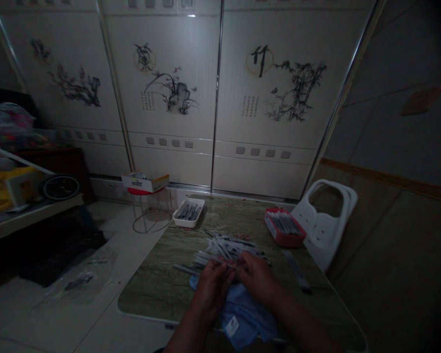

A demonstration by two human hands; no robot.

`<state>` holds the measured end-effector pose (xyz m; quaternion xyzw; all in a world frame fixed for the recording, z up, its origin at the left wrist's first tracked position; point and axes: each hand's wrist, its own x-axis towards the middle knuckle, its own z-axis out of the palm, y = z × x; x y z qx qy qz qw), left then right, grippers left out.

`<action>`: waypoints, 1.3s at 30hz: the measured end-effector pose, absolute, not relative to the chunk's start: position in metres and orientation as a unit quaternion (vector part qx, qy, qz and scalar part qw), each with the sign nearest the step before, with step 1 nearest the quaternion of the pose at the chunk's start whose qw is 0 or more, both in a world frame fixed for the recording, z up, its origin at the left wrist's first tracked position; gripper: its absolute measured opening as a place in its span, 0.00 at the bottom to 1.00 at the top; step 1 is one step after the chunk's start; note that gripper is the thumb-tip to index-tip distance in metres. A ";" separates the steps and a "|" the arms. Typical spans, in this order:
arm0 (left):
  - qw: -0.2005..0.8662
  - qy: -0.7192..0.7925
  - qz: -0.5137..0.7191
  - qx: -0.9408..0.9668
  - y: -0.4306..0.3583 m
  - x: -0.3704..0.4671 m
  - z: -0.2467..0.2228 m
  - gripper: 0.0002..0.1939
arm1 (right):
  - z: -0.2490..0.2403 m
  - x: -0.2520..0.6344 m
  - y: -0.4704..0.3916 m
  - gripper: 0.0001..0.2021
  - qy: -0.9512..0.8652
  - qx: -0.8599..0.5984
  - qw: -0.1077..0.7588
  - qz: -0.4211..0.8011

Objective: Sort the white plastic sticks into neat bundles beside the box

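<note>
Both my hands meet over the near side of a loose pile of pens (230, 246), pale and clear-barrelled with dark parts. My left hand (213, 283) is closed, its fingertips pinching a slim pale pen (228, 263). Close beside it, my right hand (257, 278) is closed too, with thumb and finger at the same pen. Dim light and the fingers hide most of what they hold. Under my wrists a blue cloth (242, 314) with a white label hangs over the table's near edge. Several pens (296, 269) lie side by side to the right.
The green marbled table (150, 289) bears a white tray (188, 224) of pens at back left and a red basket (284, 238) of pens at back right. Behind it are a white folding chair (325, 225), a red stool (139, 191) with an open box (145, 183), and sliding cabinet doors (172, 162).
</note>
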<state>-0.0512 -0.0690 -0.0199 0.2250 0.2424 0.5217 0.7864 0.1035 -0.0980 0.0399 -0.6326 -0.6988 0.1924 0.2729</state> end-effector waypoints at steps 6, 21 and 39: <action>0.790 0.217 0.529 0.221 -0.069 -0.047 -0.018 0.12 | 0.041 0.085 -0.095 0.08 -0.677 -0.645 0.295 0.198; 0.782 0.246 0.534 0.207 -0.067 -0.049 -0.022 0.12 | 0.023 0.100 -0.091 0.08 -0.616 -0.617 0.391 0.297; 0.789 0.219 0.570 0.063 -0.056 -0.055 -0.020 0.09 | -0.014 0.113 -0.090 0.06 -0.705 -0.664 0.198 0.154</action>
